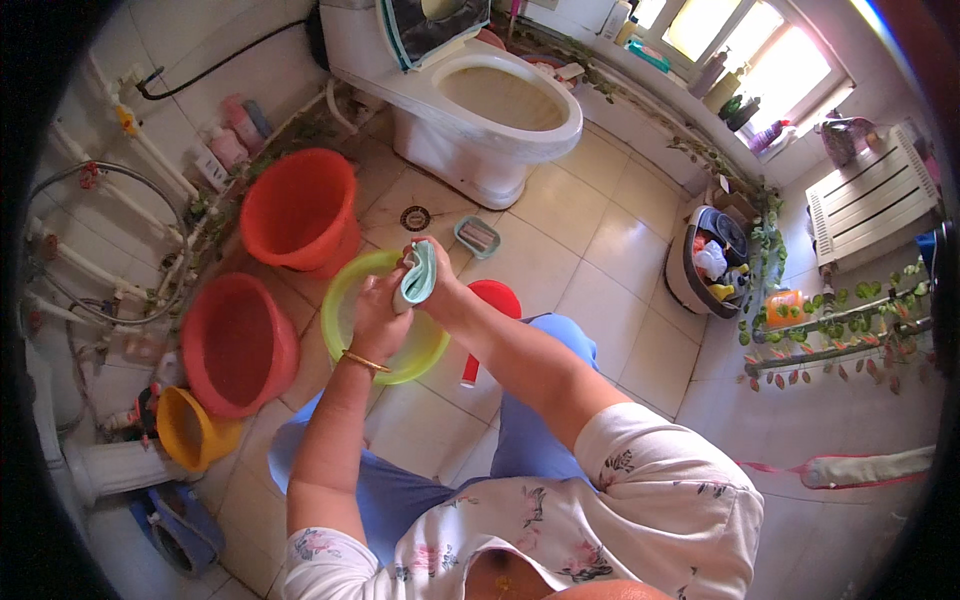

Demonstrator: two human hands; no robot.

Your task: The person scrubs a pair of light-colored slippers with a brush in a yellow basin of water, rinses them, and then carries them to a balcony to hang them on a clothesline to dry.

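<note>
Grips a folded pale green cloth, held over the far right part of the lime-green basin. Closes 2 hands round it: the left hand and the right hand. Wears 1 gold bangle over the basin. Has a red round-topped thing right of the basin, partly covered by the right forearm. Shows a soap dish and floor drain beyond the basin; leftward of it, a red bucket, pink-red tub and yellow pail.
</note>
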